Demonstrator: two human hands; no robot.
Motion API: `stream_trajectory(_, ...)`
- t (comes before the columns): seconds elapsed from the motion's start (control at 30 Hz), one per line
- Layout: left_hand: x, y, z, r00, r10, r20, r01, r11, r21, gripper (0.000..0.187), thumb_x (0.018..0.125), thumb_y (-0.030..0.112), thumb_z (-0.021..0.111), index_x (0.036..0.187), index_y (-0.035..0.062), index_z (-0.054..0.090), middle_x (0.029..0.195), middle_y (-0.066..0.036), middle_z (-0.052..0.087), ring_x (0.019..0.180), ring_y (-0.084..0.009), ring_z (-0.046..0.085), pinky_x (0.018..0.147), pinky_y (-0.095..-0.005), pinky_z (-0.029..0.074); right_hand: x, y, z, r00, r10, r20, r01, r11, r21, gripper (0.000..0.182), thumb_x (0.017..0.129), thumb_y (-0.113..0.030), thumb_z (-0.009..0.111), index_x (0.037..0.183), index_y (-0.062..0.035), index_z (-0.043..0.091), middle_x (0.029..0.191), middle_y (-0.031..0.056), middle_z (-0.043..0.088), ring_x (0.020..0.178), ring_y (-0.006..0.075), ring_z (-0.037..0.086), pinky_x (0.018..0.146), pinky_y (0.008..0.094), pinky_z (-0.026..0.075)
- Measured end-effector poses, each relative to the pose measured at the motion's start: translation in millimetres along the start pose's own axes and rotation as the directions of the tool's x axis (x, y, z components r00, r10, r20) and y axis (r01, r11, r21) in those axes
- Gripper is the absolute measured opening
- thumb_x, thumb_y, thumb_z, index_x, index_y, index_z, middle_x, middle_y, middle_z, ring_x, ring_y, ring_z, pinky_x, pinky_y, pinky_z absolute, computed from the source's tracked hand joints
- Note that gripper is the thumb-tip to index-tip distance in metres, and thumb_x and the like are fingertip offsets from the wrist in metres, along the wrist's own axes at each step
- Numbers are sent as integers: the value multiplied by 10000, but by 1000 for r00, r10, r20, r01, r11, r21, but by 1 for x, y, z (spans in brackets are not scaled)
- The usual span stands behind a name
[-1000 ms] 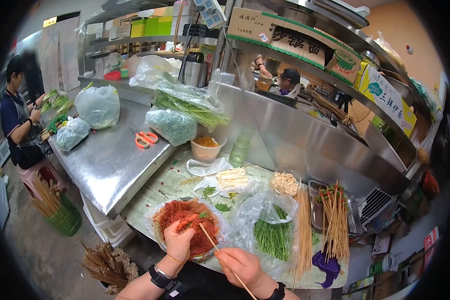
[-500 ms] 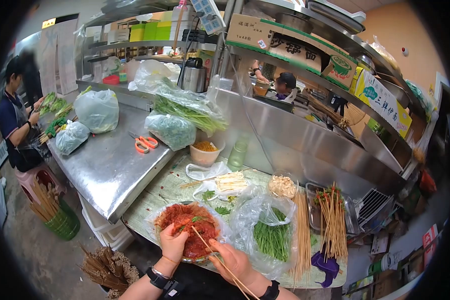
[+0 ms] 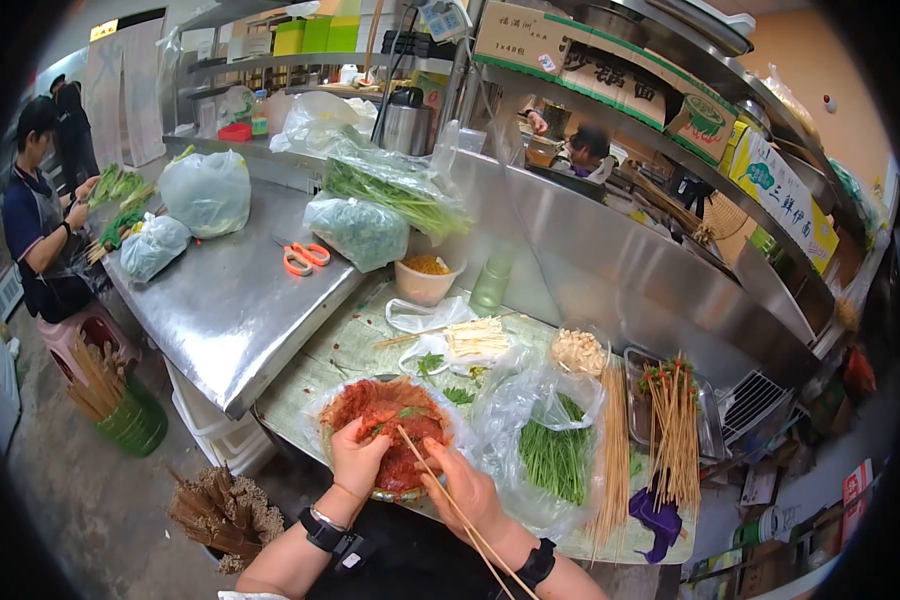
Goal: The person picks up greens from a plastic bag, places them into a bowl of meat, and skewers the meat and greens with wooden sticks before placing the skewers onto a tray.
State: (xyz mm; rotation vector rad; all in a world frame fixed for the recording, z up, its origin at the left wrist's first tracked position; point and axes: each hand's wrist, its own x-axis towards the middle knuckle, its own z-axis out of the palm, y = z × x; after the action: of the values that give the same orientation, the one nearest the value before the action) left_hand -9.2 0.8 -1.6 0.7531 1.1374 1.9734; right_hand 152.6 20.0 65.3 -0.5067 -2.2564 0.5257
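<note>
A bowl (image 3: 338, 408) lined with clear plastic stands near the table's front edge, filled with red, sauce-coated food (image 3: 402, 400) that looks like sliced meat. Over its left side, my left hand (image 3: 358, 458) has thumb and fingers pinched together at the red food; the exact piece between them is mostly hidden. My right hand (image 3: 468, 492), over the bowl's right rim, grips thin bamboo skewers (image 3: 485, 550). One skewer tip points up-left toward the red food by my left fingers. A small green leaf lies on the food.
Right of the bowl sit a plastic bag of green stems (image 3: 555, 460), loose bamboo skewers (image 3: 610, 450) and a metal tray (image 3: 642, 420) with filled skewers (image 3: 675, 420). Enoki mushrooms (image 3: 477, 338) lie behind. Orange-handled scissors (image 3: 305, 258) rest on the steel counter (image 3: 240, 300). A co-worker (image 3: 40, 210) handles greens at left.
The view has shifted slightly, so things appear a little further right. Both hands stay over the bowl, the right still gripping the skewers. Another person now shows at the far left back.
</note>
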Motion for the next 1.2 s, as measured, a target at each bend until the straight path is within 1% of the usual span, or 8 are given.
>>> stream_trajectory(0.17, -4, 3, 3, 999, -13, 37, 10, 997, 79, 304, 747, -105, 521, 1032, -40, 606, 993, -49, 631, 886, -107, 589, 782, -231, 481, 1, -1, 1, 996, 92, 18, -92, 995, 23, 438, 782, -24, 623, 1190, -30, 463, 981, 145, 604, 815, 288, 621, 667, 345, 508)
stream_trajectory(0.27, -1, 1, -1, 1000, -3, 25, 2, 1000, 17, 322, 749, -107, 516, 1054, -43, 597, 1021, -55, 622, 906, -112, 587, 778, -224, 481, 5, -9, -14, 999, -21, 27, 22, 999, -36, 326, 772, -32, 633, 1090, -56, 564, 950, 119, 599, 771, 272, 605, 639, 326, 498)
stream_trajectory(0.37, -1, -1, -1, 999, -11, 41, 10, 1000, 22, 326, 756, -104, 512, 1065, -41, 593, 1032, -56, 618, 910, -115, 588, 780, -222, 481, 6, -6, -34, 964, -73, 255, 94, 993, -74, 245, 739, -19, 655, 978, -67, 626, 921, 104, 593, 743, 256, 592, 634, 321, 487)
stream_trajectory(0.43, 0, -2, -1, 999, -16, 28, 15, 1000, 27, 317, 762, -101, 510, 1062, -40, 592, 1028, -53, 616, 905, -114, 590, 776, -221, 483, 11, -3, -38, 949, -202, 242, 225, 972, -70, 273, 716, -20, 659, 984, -44, 614, 949, 93, 591, 791, 243, 597, 704, 342, 493)
stream_trajectory(0.57, -2, 3, -3, 1000, 9, 27, -12, 993, 117, 280, 762, -89, 526, 1027, -38, 601, 979, -42, 623, 861, -107, 593, 748, -223, 490, 8, -2, -32, 967, -199, 160, 208, 977, -42, 274, 699, 8, 654, 967, -23, 605, 927, 109, 607, 799, 265, 599, 736, 367, 493)
stream_trajectory(0.63, -2, 0, -3, 1000, -28, 13, 28, 999, 24, 277, 761, -86, 530, 1024, -37, 604, 975, -43, 626, 855, -101, 590, 743, -226, 490, 5, 4, -25, 968, -239, 72, 246, 964, -99, 268, 696, 23, 646, 959, -2, 600, 901, 119, 616, 799, 273, 601, 749, 368, 494)
stream_trajectory(1.0, -5, 2, 3, 999, -35, 20, 35, 999, -8, 283, 757, -95, 533, 1029, -45, 596, 1002, -55, 626, 897, -117, 592, 798, -248, 489, 4, 24, 8, 983, -183, -3, 182, 979, -94, 275, 706, 49, 621, 975, -3, 614, 904, 131, 605, 792, 280, 598, 704, 364, 485)
stream_trajectory(1.2, 3, -2, 1, 994, 77, -73, -84, 993, -85, 450, 740, -122, 525, 1181, -43, 477, 1126, -76, 560, 1005, -145, 562, 854, -260, 473, -16, 10, -15, 991, -54, 121, 38, 990, 137, 250, 740, -27, 657, 983, 12, 617, 851, 107, 558, 665, 179, 586, 606, 263, 473)
